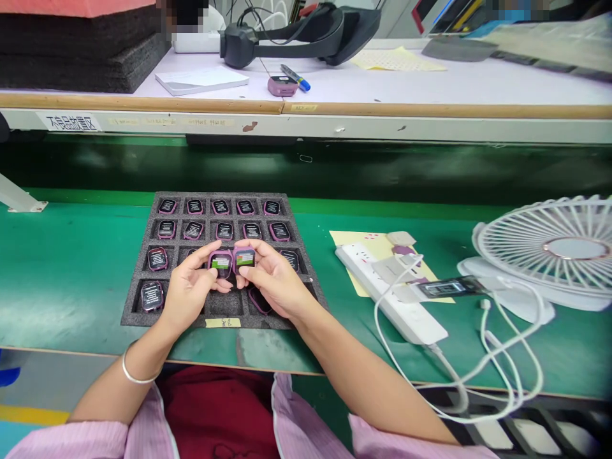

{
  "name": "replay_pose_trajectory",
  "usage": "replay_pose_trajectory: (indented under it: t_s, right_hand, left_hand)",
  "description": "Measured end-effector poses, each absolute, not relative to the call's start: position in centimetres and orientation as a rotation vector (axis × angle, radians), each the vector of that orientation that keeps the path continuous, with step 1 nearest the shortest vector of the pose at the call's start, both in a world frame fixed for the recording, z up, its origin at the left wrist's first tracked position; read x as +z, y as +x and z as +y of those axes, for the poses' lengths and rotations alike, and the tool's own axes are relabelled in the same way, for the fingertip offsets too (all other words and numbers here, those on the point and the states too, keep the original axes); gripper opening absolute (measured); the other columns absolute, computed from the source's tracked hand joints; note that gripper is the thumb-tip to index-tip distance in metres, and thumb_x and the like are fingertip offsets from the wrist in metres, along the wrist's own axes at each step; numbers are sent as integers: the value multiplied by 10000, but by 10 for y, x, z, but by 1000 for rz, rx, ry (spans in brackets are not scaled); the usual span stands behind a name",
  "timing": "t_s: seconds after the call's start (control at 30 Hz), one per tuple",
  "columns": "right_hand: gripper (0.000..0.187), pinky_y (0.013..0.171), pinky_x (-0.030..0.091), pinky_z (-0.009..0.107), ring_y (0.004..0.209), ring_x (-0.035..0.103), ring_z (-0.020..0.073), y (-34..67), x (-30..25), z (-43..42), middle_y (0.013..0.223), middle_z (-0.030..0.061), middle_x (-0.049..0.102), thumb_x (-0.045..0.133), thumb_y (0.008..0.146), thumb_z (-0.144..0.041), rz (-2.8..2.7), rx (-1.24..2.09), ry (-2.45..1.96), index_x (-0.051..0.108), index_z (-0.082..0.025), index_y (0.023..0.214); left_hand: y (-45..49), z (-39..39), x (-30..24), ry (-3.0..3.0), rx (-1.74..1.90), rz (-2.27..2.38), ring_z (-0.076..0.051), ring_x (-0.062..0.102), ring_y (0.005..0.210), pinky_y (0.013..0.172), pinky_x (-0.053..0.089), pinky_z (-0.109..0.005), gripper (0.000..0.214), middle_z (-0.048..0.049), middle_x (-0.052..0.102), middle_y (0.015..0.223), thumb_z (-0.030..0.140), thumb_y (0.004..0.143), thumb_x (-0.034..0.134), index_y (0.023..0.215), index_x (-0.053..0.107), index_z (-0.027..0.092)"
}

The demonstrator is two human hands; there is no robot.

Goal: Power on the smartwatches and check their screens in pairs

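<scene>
At the far left, a stack of dark foam sheets (81, 54) sits on the pale rear table (430, 83), with a white notepad (201, 80) just to its right. Nearer, on the green table (67, 268), lies a black foam tray (130, 315) cut into square pockets. Most pockets hold a small pink-rimmed watch body with a dark screen, like the bottom-left watch body (152, 295). The left hand (189, 290), with a thin silver bangle (136, 376) on its wrist, hovers over the lower middle of the tray. Its grip is pinched on the left watch body (220, 262), held between thumb and fingers, with the screen lit white and green and facing up. Just to its right (the two cases look edge to edge, as far as the view shows) is the right watch body (244, 258), also lit. It is pinched between the thumb and fingertips of the right hand (275, 280), whose grip is closed on it. Under that hand a tilted watch body (261, 301) leans in a pocket. Right of the tray lies a yellow sheet (351, 239), and a white power strip (406, 312) with plugs in it lies across the sheet. White cables (502, 357) loop from there toward the front edge of the table. At the far right stands a white fan (554, 245), its round grille tipped upward.
</scene>
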State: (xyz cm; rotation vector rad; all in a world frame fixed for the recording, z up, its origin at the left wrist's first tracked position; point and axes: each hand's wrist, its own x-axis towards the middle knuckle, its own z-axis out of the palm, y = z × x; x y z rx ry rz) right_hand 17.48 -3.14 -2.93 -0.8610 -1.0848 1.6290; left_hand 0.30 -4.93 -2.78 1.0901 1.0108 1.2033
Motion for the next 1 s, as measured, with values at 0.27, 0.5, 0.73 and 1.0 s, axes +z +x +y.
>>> replay_pose_trajectory:
  t_s: [0.27,0.5,0.73,1.0]
  right_hand:
    - [426,609,482,273,599,613,96,174,-30,-32,866,-29,650,715,712,-146,-1088,1623,-856,599,-226,1114]
    - [376,623,492,298,593,636,126,173,-31,-28,800,-26,683,755,751,-287,-1044,1651,-813,628,-225,1100]
    - [344,609,519,326,570,644,146,175,17,-4,789,-8,697,694,845,-474,-1134,1569,-692,637,-224,1074]
    - [291,610,517,305,574,627,128,173,99,26,807,-19,682,627,884,-448,-1315,1361,-482,592,-252,1095]
  left_hand:
    - [3,-48,-26,1007,1217,1017,-166,750,617,635,659,-315,529,-99,714,1153,247,759,652,1279,656,150]
    - [2,-47,-23,978,1247,994,-150,744,631,637,653,-300,536,-87,724,1131,249,731,659,1258,673,157]
    - [-4,-29,30,1088,1280,886,-157,753,657,659,664,-317,548,-87,716,1196,222,718,668,1263,676,172]
    - [3,4,102,1393,1526,684,-127,736,679,703,650,-279,626,-48,711,1053,158,716,677,1338,608,170]
